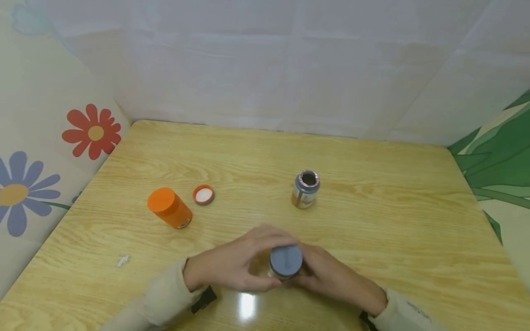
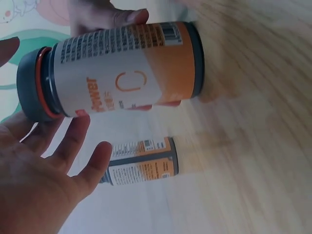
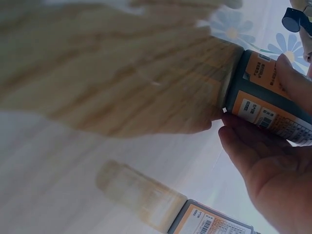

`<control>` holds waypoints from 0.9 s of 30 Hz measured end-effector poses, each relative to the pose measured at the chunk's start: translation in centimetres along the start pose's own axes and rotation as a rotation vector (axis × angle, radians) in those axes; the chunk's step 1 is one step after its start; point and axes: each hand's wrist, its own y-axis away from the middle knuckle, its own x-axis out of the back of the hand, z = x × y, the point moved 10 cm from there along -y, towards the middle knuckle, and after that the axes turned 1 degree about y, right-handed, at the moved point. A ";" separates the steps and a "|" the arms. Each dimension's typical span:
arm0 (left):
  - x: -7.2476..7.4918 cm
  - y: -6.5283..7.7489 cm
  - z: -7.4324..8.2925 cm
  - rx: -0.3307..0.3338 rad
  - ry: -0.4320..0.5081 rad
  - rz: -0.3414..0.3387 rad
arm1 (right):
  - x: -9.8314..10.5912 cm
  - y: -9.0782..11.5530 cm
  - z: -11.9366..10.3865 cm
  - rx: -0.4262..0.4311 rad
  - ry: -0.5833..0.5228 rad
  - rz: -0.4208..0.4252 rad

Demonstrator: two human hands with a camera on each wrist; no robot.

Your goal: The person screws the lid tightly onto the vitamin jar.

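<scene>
A supplement bottle with a white and orange label (image 2: 122,73) stands upright between my hands near the table's front. My right hand (image 1: 331,278) grips its body, thumb on one side and fingers on the other. The dark grey cap (image 1: 286,260) is on the bottle, and an orange ring shows under its rim in the left wrist view. My left hand (image 1: 244,262) curves around the cap, thumb at the near edge and forefinger at the far edge; its other fingers are spread loosely. Farther back stands a similar uncapped bottle (image 1: 305,189), its mouth ringed with torn foil.
An orange bottle (image 1: 170,209) stands at the left. Beside it an orange-rimmed cap (image 1: 204,195) lies with its white inside up. A small white scrap (image 1: 122,261) sits at the front left. A pale cloth (image 1: 290,69) hangs behind the wooden table (image 1: 393,207).
</scene>
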 end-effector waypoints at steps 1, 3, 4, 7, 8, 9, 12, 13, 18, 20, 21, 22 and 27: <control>-0.1 -0.1 0.1 -0.011 -0.002 0.003 | 0.0 0.0 0.0 0.004 0.006 0.003; -0.2 -0.3 0.2 -0.028 -0.005 0.012 | 0.1 0.0 0.0 0.007 0.020 0.007; -0.3 -0.4 0.2 -0.028 -0.004 0.017 | 0.1 0.0 0.0 0.008 0.027 0.009; -0.2 -0.5 0.2 -0.027 -0.015 0.045 | 0.1 0.0 -0.1 0.020 0.034 0.011; -0.1 -0.5 0.2 -0.022 -0.023 0.058 | 0.1 0.0 -0.1 0.022 0.035 0.012; 0.0 -0.5 0.1 -0.015 -0.028 0.073 | 0.2 -0.1 -0.2 0.027 0.036 0.014; 0.4 -0.4 -0.1 0.011 -0.034 0.120 | 0.2 -0.2 -0.2 0.029 0.038 0.017; 0.5 -0.3 -0.3 0.023 -0.033 0.131 | 0.2 -0.2 -0.2 0.028 0.039 0.015; 0.6 -0.2 -0.4 0.027 -0.038 0.138 | 0.2 -0.2 -0.2 0.028 0.041 0.013; 0.5 -0.1 -0.4 0.027 -0.030 0.121 | 0.2 -0.2 -0.3 0.032 0.035 0.012; 0.4 -0.1 -0.4 0.026 -0.022 0.112 | 0.2 -0.2 -0.2 0.032 0.033 0.011; 0.3 -0.1 -0.4 0.025 -0.012 0.100 | 0.2 -0.2 -0.3 0.033 0.031 0.011; -0.2 -0.2 -0.3 0.003 0.003 0.059 | 0.2 -0.1 -0.1 0.024 0.028 0.007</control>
